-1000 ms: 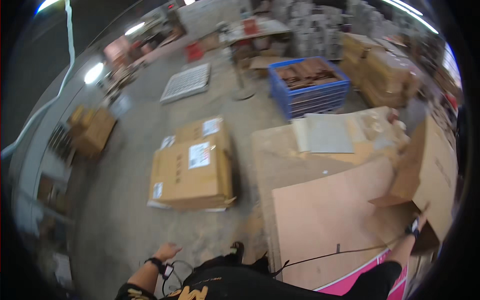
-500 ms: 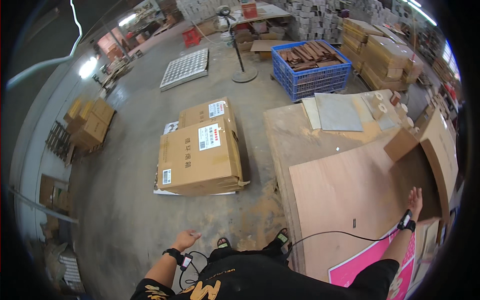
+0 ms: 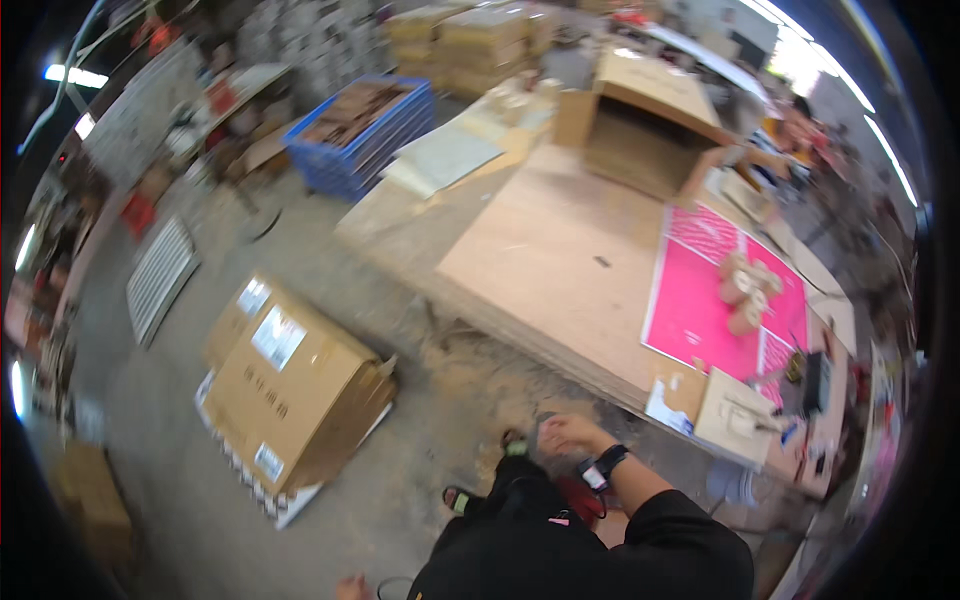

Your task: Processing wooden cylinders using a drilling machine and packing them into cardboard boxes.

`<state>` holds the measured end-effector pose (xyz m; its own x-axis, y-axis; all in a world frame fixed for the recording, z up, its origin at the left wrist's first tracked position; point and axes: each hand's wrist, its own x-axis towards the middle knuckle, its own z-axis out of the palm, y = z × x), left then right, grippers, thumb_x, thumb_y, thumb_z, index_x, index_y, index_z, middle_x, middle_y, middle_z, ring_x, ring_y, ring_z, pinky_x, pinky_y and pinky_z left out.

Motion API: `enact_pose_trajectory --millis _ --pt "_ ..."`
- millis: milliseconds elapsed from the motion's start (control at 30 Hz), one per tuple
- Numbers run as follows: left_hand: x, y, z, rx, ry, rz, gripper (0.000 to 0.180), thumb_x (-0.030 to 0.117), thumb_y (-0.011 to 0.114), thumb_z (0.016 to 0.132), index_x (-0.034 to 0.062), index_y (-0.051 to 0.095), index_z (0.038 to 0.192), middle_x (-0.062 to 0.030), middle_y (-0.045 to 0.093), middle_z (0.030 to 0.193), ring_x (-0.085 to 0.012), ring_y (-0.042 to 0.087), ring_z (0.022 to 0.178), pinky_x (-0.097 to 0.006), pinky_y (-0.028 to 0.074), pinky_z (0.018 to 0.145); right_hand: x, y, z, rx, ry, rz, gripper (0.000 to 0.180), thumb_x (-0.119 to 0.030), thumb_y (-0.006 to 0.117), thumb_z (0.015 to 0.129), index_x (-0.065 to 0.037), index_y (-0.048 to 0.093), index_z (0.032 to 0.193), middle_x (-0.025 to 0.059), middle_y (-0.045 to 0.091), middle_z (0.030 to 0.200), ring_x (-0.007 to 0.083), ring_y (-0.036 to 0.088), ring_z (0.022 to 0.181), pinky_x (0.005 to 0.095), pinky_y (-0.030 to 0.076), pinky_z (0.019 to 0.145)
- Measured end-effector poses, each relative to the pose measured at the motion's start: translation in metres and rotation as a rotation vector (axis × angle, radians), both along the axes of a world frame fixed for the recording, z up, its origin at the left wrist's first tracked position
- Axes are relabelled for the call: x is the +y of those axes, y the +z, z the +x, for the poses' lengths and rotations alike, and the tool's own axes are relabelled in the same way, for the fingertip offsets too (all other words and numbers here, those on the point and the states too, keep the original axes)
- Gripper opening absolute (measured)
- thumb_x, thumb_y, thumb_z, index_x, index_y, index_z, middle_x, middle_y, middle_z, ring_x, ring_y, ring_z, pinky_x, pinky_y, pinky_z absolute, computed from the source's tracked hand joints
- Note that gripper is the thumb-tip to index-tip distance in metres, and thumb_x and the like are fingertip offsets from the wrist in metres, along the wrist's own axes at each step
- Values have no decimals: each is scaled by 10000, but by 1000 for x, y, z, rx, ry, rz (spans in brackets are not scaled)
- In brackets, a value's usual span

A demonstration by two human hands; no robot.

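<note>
At the lower middle of the frame, a right hand (image 3: 575, 435) with fingers bent inward, in front of the table's near side; too blurred to tell whether closed on something or empty. Around the wrist, a dark band with a small device (image 3: 596, 476). Below it, partly behind the arm, something red, too hidden to name. At the bottom edge, left of centre, just a blurred piece of the left hand (image 3: 352, 587); grip impossible to tell.

Up and left from the left hand, a brown box (image 3: 310, 410) on a white-edged sheet on the floor. On its face, a row of dark printed characters, smeared past reading, plus a large white label (image 3: 278, 338) with fine print and a smaller white label (image 3: 268, 462) near the lower corner. Behind, a second brown box (image 3: 222, 335) with another white label.

From centre to right, the wooden table (image 3: 395, 228) with a bare board (image 3: 560, 230); farther right, a pink sheet (image 3: 690, 315) with white patterning, and tan rolls (image 3: 745, 290) on top. At upper right of centre, an open brown box (image 3: 650, 82). At upper left of centre, a blue crate (image 3: 385, 152) of brown strips.
</note>
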<state>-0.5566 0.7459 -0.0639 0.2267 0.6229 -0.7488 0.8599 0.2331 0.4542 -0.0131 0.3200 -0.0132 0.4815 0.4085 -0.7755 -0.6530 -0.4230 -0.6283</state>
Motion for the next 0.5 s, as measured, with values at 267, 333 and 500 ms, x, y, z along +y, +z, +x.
enact_pose_trajectory --millis 267,333,500 --pt "-2 38 -64 -93 472 -42 295 324 468 1009 92 611 898 -43 508 550 -227 524 518 -379 424 495 72 -12 -20 -629 474 -392 386 -415 569 907 -127 689 1135 142 713 1017 334 687 857 420 541 777" --pt "-6 50 -74 33 191 -75 301 308 461 1000 58 619 945 -103 555 619 -276 566 600 -406 453 555 124 -1 -19 -778 710 -446 400 -429 523 900 -130 702 1096 184 693 1022 404 653 906 450 516 829" --pt "15 31 -143 173 -387 -17 341 273 461 962 -8 633 1050 -225 653 779 -380 650 776 -465 511 686 263 19 -83 -905 445 -106 361 -399 577 894 -114 700 1078 163 709 990 365 662 938 446 521 810"
